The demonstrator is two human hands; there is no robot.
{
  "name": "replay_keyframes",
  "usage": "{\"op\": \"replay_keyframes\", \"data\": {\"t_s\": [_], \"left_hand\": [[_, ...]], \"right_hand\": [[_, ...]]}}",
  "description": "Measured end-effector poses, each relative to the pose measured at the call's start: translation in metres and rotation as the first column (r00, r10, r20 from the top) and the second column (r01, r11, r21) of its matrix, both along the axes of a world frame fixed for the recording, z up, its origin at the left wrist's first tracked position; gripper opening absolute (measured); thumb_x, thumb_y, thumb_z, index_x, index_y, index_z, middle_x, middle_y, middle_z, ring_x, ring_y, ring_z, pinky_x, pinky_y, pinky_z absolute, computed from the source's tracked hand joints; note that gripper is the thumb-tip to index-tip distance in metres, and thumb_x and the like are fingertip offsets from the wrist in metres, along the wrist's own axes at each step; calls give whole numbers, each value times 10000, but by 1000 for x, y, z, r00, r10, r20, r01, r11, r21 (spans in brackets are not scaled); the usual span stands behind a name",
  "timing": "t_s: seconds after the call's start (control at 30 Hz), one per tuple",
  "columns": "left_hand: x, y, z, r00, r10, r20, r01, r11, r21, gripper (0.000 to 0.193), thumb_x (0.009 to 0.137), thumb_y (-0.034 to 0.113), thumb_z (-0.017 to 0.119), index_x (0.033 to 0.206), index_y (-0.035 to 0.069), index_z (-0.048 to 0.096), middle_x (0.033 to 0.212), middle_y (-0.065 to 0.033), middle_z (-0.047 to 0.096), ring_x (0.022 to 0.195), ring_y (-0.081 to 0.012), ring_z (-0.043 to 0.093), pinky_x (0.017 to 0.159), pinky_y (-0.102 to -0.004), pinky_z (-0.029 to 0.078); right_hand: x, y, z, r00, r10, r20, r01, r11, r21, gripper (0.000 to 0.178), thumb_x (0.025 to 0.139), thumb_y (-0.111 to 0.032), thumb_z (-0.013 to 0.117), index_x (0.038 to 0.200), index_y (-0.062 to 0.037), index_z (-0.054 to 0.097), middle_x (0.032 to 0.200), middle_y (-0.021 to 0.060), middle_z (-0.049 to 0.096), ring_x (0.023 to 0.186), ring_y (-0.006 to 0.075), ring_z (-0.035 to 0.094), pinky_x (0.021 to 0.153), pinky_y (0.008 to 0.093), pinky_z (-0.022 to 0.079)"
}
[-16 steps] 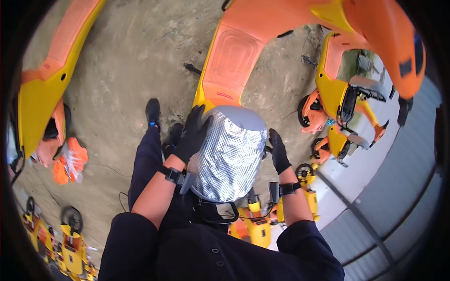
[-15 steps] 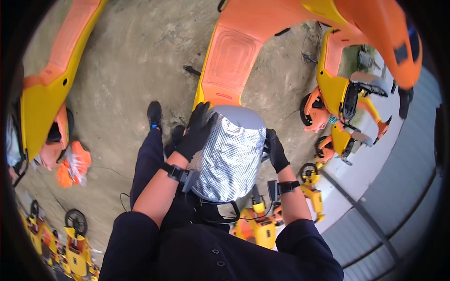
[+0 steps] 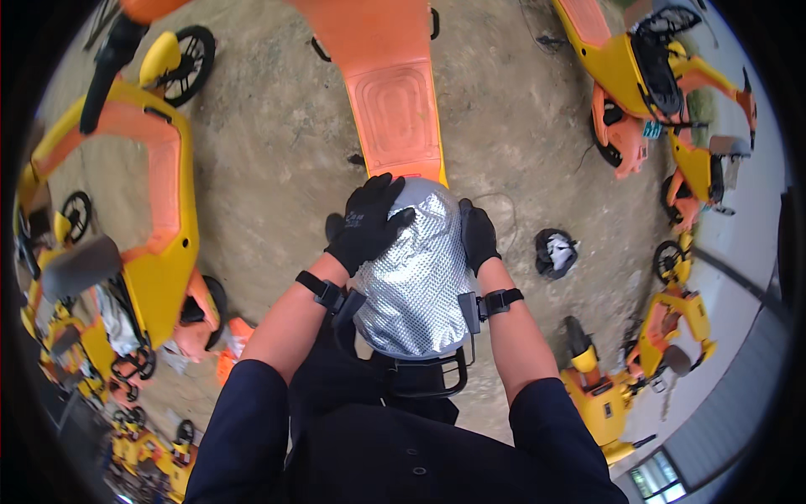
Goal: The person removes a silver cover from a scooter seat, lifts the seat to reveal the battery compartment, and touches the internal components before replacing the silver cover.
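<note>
A silver, quilted, reflective seat cover (image 3: 416,277) with a grey edge lies over the seat of an orange and yellow scooter. My left hand (image 3: 367,220), in a black glove, rests on the cover's far left part, fingers stretched and thumb apart. At the far right edge, my right hand (image 3: 479,235), also gloved, is closed on the cover's side; its fingertips are partly hidden. Beyond the seat runs the scooter's orange footboard (image 3: 395,113). A black rear rack (image 3: 428,376) sticks out under the cover's near end, by my body.
Another yellow and orange scooter (image 3: 168,218) stands on the left, and more scooters (image 3: 630,84) stand on the right. A black bundle with something white in it (image 3: 557,252) lies on the dirt floor. An orange bag (image 3: 235,340) lies at lower left.
My view has turned, so the scooter now points straight ahead. My left hand lies flatter on the cover with its thumb spread. My right hand stays at the right edge.
</note>
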State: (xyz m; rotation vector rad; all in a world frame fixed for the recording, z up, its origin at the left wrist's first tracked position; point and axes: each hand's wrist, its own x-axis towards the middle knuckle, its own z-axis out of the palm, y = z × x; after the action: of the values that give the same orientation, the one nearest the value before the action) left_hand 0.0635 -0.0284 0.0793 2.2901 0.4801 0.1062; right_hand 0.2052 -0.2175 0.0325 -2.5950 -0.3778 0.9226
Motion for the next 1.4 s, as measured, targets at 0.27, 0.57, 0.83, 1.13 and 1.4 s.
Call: {"op": "replay_keyframes", "data": {"t_s": [0.27, 0.57, 0.83, 1.13, 1.4], "left_hand": [[16, 28, -47, 948, -168, -271, 39, 905, -424, 399, 823, 222, 497, 1173, 31, 484, 1122, -210, 502, 994, -294, 496, 865, -346, 356], [27, 63, -72, 854, -398, -334, -27, 609, -793, 396, 924, 305, 357, 1194, 25, 431, 1142, -91, 484, 1019, -164, 445, 852, -291, 353], [37, 31, -17, 918, -391, 66, 395, 890, -226, 424, 812, 159, 576, 1184, -4, 453, 1144, -188, 482, 1082, -333, 454, 934, -365, 355], [34, 44, -9, 898, -436, -50, 400, 860, -317, 394, 867, 167, 513, 1208, -11, 427, 1206, -188, 463, 1140, -300, 432, 959, -360, 336], [-15, 87, 28, 936, -325, -133, 233, 860, -454, 490, 906, 233, 439, 1292, -31, 293, 1309, -182, 359, 1217, -262, 351, 1002, -332, 277]], "right_hand": [[-14, 13, 24, 952, -303, 34, 303, 953, 4, 432, 847, -417, 457, 882, -7, 590, 822, 234, 591, 817, 387, 558, 737, 430, 439], [-15, -49, 20, 969, -231, -88, 218, 966, -139, 452, 845, -409, 425, 867, 11, 588, 862, 235, 594, 872, 389, 556, 755, 435, 436], [-25, -55, 46, 934, -222, -278, 171, 965, -197, 443, 864, -399, 413, 936, -1, 594, 910, 248, 588, 883, 370, 565, 764, 412, 437], [-14, -63, 64, 908, -64, -415, 107, 991, 83, 390, 883, -345, 452, 861, 22, 583, 751, 144, 590, 683, 234, 551, 657, 318, 422], [10, -16, 131, 686, -134, -715, 407, 886, 224, 319, 874, -255, 507, 1067, -2, 537, 830, 10, 585, 776, 65, 509, 722, 228, 420]]}}
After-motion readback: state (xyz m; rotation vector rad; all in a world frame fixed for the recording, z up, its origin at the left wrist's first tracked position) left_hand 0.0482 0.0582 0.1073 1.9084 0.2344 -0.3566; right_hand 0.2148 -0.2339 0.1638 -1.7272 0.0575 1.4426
